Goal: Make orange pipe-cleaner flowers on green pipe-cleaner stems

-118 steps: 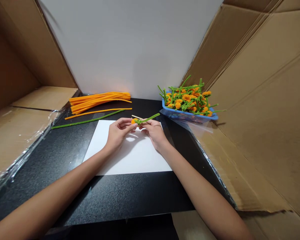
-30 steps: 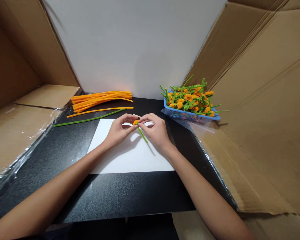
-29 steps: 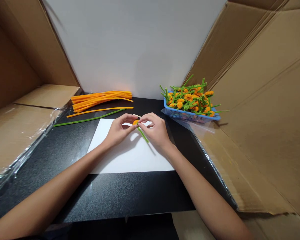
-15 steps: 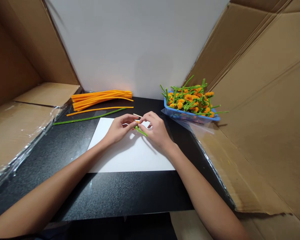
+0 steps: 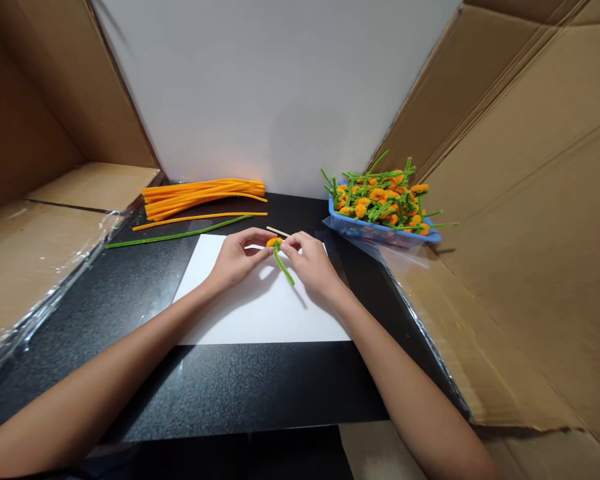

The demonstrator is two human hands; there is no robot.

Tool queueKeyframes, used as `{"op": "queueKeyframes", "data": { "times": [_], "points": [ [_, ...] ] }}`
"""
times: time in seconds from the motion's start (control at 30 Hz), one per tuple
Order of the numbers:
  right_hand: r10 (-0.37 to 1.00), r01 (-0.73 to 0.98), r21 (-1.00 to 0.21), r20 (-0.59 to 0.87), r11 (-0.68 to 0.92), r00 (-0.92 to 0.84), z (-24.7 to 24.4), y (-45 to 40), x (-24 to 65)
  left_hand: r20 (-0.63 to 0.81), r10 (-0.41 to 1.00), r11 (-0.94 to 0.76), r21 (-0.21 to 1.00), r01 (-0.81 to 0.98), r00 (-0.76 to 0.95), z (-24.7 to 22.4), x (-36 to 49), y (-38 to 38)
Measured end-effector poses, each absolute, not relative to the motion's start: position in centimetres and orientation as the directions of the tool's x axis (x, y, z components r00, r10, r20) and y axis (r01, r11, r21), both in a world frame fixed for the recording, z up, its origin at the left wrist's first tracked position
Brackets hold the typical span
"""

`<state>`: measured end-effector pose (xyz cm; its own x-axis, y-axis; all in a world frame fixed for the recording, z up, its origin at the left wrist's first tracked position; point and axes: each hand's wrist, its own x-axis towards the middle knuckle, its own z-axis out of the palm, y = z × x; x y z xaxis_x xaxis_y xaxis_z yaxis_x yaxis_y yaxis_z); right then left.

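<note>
Between my two hands is a small pipe-cleaner flower (image 5: pixel 274 243), its head orange and its green stem slanting down toward me. My left hand (image 5: pixel 239 258) pinches the orange head from the left with thumb and fingers. From the right, my right hand (image 5: pixel 307 260) is closed at the flower's edge, its fingertips by the top of the stem. Both hands are over a white sheet of paper (image 5: pixel 260 320). Just behind them a thin pale stick (image 5: pixel 277 231) lies, partly hidden by my right hand.
A bundle of orange pipe cleaners (image 5: pixel 200 198) lies at the back left, with a green pipe cleaner (image 5: pixel 180 237) in front. At the back right, a blue basket (image 5: pixel 375 232) full of orange flowers stands on a clear plastic bag (image 5: pixel 405 256). Cardboard walls (image 5: pixel 530 200) flank the black table (image 5: pixel 250 387).
The flower has turned so its orange head and more of its green stem show. My right fingers have shifted slightly and drawn closer together.
</note>
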<state>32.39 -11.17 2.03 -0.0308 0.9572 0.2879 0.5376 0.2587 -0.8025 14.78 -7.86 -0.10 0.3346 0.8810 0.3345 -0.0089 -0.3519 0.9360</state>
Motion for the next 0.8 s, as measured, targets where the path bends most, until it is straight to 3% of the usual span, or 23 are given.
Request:
{"op": "queueKeyframes", "data": {
  "times": [0.13, 0.2, 0.3, 0.47, 0.67, 0.8],
  "points": [
    [0.998, 0.221, -0.975, -0.048, -0.036, -0.051, 2.08, -11.22, 32.2, 0.442, 0.844, -0.473, 0.88, 0.034, 0.305, -0.03, 14.89, -8.38],
    [0.975, 0.045, -0.983, -0.183, -0.179, -0.123, 2.32, -11.38, 32.18, 0.469, 0.829, -0.501, 0.865, 0.03, 0.305, 0.04, 14.91, -8.55],
    [0.955, -0.112, -0.959, -0.241, -0.262, -0.171, 2.68, -11.56, 32.19, 0.457, 0.829, -0.485, 0.874, 0.008, 0.323, 0.14, 14.85, -8.54],
    [0.979, -0.005, -0.979, -0.202, -0.202, -0.025, 2.67, -11.51, 32.16, 0.362, 0.865, -0.38, 0.925, -0.016, 0.348, 0.11, 14.79, -8.19],
    [0.994, 0.085, -0.991, -0.108, -0.108, 0.006, 2.11, -11.41, 31.66, 0.354, 0.875, -0.369, 0.929, -0.019, 0.331, -0.07, 14.96, -8.18],
    [0.977, 0.003, -0.977, -0.212, -0.212, -0.029, 2.17, -11.56, 31.37, 0.407, 0.855, -0.439, 0.898, 0.032, 0.321, 0.13, 15.01, -8.57]
  ]
}}
